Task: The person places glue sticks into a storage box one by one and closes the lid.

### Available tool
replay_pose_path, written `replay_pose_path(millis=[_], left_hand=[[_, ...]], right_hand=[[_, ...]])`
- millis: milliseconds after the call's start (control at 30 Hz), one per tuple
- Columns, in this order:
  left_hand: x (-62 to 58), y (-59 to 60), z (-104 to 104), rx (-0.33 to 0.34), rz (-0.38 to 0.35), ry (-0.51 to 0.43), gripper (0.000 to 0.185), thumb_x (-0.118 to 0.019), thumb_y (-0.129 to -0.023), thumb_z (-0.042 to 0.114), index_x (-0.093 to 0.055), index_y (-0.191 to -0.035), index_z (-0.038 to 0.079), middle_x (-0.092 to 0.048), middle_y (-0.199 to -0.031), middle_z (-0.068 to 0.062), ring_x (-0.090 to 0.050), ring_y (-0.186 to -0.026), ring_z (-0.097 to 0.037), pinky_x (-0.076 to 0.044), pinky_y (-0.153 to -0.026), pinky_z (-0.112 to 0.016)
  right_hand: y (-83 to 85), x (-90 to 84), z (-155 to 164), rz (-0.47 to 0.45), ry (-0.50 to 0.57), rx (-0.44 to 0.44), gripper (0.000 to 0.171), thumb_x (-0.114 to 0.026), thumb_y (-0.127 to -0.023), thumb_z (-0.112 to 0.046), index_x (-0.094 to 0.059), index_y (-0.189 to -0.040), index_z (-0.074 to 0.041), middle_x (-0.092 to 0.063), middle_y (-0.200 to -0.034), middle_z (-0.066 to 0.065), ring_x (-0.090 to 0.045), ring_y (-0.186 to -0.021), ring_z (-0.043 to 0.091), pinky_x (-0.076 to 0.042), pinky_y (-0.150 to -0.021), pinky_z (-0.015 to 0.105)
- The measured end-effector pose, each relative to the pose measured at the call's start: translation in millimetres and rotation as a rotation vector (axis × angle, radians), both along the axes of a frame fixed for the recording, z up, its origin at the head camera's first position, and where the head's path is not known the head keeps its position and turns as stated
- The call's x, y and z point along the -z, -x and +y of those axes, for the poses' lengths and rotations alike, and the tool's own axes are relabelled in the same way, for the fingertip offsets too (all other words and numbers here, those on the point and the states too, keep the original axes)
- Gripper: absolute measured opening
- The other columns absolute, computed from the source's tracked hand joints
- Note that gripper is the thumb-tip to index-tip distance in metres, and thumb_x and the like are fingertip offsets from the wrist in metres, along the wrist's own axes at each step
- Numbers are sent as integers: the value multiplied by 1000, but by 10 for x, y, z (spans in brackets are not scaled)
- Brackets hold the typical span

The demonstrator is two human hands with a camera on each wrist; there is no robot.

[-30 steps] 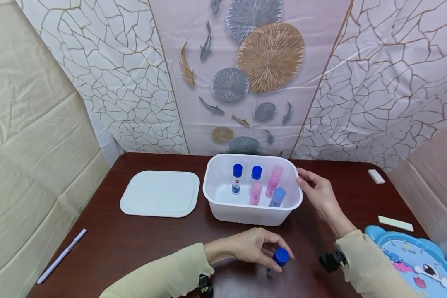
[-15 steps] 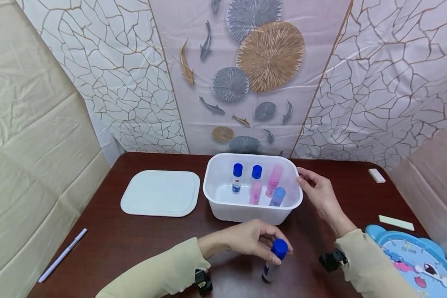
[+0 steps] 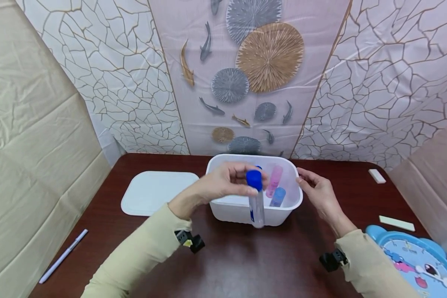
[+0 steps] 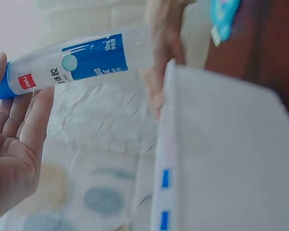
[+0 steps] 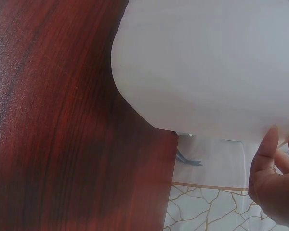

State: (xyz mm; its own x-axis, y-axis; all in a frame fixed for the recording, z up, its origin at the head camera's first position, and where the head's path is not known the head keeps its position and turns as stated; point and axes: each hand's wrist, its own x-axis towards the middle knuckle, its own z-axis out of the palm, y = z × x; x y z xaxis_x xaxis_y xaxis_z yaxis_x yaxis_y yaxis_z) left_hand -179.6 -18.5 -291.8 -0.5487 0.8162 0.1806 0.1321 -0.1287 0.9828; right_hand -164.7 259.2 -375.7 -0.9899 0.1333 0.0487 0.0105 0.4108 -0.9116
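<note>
My left hand (image 3: 223,182) pinches a clear liquid glue bottle (image 3: 257,207) by its blue cap. The bottle hangs nearly upright, overlapping the near wall of the white plastic bin (image 3: 229,213) in the head view. In the left wrist view its blue label and red logo face the camera. Thumb and fingers of my right hand (image 3: 320,194) pinch the bin's right rim. Inside the bin stand a pink bottle (image 3: 274,181) and a light blue-capped bottle (image 3: 277,197); my left hand hides most of the other bottles there.
A white lid (image 3: 154,192) lies flat left of the bin. A pen (image 3: 63,256) is at the table's left edge. To the right are a blue cartoon clock-like board (image 3: 417,260), a pale green strip (image 3: 396,223) and a white block (image 3: 376,176).
My left hand has lifted the glue bottle off the table and carried it up and forward, to the bin's near side. My right hand has stayed at the rim.
</note>
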Motion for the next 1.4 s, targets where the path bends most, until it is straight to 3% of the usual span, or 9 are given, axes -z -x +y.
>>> replay_pose_path(millis=[100,233,400,533,667,867,1100,1400], left_hand=[[-67,131,-98,-94,-10,-5,37,-60,-86,-10,-53,-122,-10,-62,-118,-24,-63,-108,-22,-49,-94,-36],[-52,311,-204,-197,-4,22,35,-61,-87,-4,-56,-122,-5,-63,-118,-21,-63,-108,-22,-49,-95,-34],[95,490,-273,-272,-11,54,35,-63,-87,-1,-57,-121,-3,-61,-120,-23,-62,-109,-22,-48,-96,-34],[277,578,-283,-289,0,126,35,-66,-85,-1,-59,-120,-4,-61,-120,-23,-64,-104,-19,-50,-94,-33],[454,641,-279,-270,30,207,35,-68,-83,-1,-60,-117,-4,-61,-120,-23,-64,-100,-16,-52,-90,-30],[607,734,-244,-165,96,281,32,-68,-82,-5,-60,-112,-9,-61,-120,-24,-63,-105,-22,-51,-91,-30],[627,799,-193,-69,191,425,35,-68,-83,-3,-61,-116,-6,-61,-118,-24,-65,-99,-19,-53,-87,-27],[626,807,-171,-33,238,532,34,-70,-81,-1,-63,-114,-3,-67,-106,-14,-65,-94,-16,-54,-84,-25]], right_hand=[[3,0,0,-10,2,-5,46,-52,-97,-20,-45,-137,1,-52,-132,23,-48,-87,-9,-46,-73,5],[8,5,2,-8,0,-8,46,-52,-97,-20,-45,-138,1,-51,-133,24,-48,-87,-9,-46,-73,5],[4,3,2,-20,-8,-1,46,-52,-97,-21,-45,-138,0,-52,-132,23,-48,-88,-9,-45,-73,4],[1,-4,0,-27,-8,9,45,-52,-97,-21,-45,-138,-1,-52,-131,23,-48,-89,-7,-45,-73,4],[3,-3,-5,-20,-17,12,45,-52,-97,-22,-46,-137,-1,-53,-128,23,-47,-91,-5,-44,-73,4],[-3,-6,-12,-29,-18,14,46,-52,-97,-22,-45,-138,-1,-53,-129,23,-49,-88,-8,-45,-74,4],[11,8,-9,-30,-13,18,45,-52,-98,-21,-45,-138,-2,-53,-130,22,-50,-88,-6,-46,-74,5],[14,25,-14,-23,-17,23,46,-52,-97,-23,-46,-138,-2,-53,-129,22,-49,-89,-6,-45,-74,5]])
